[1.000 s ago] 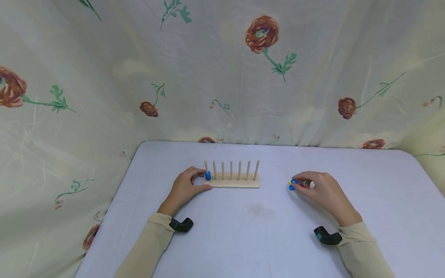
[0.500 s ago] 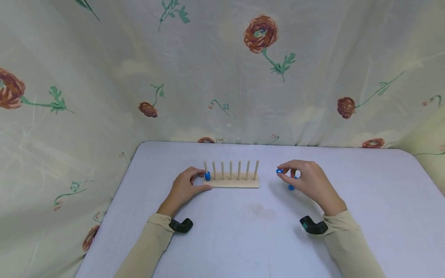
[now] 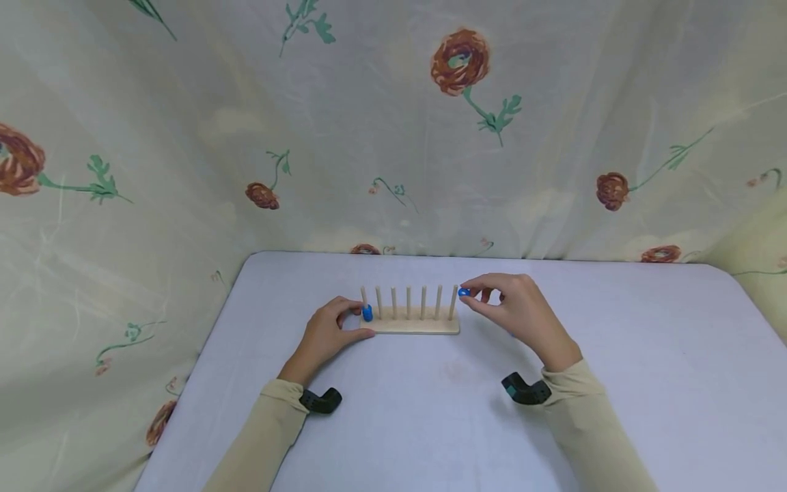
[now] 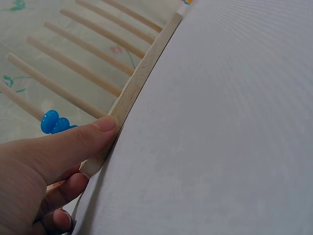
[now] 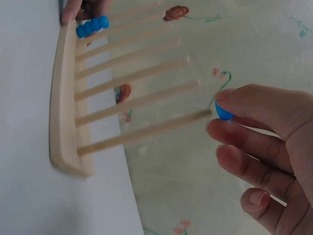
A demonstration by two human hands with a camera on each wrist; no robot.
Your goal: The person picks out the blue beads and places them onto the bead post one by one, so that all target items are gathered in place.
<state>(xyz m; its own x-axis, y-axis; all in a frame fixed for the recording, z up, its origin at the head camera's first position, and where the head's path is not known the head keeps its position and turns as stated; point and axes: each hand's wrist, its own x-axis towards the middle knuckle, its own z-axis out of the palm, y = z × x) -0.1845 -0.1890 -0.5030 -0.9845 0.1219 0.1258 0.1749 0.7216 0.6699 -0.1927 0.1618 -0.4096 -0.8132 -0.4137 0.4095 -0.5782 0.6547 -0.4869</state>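
A wooden peg board [image 3: 415, 327] with a row of several upright pegs rests on the table. My left hand [image 3: 326, 333] holds its left end, thumb [image 4: 104, 123] along the front edge and fingers curled round behind. Several blue beads [image 5: 92, 26] are threaded low on the leftmost peg, right beside that hand. My right hand [image 3: 519, 309] pinches one blue bead [image 5: 224, 111] between thumb and index finger, its other fingers loosely bent. This bead is raised close to the tip of the rightmost peg [image 5: 146, 132], just to its right; the fingertips hide part of it.
The white-covered table [image 3: 406, 424] spreads around the board. Behind and to the left hangs a flowered curtain [image 3: 369, 123]. A small bit of yellow and blue [image 4: 188, 2] shows at the top edge of the left wrist view, past the board's far end.
My right hand has picked up a blue bead from the cluster at the right and carried it left and up to the rightmost peg. The left hand and board have stayed put.
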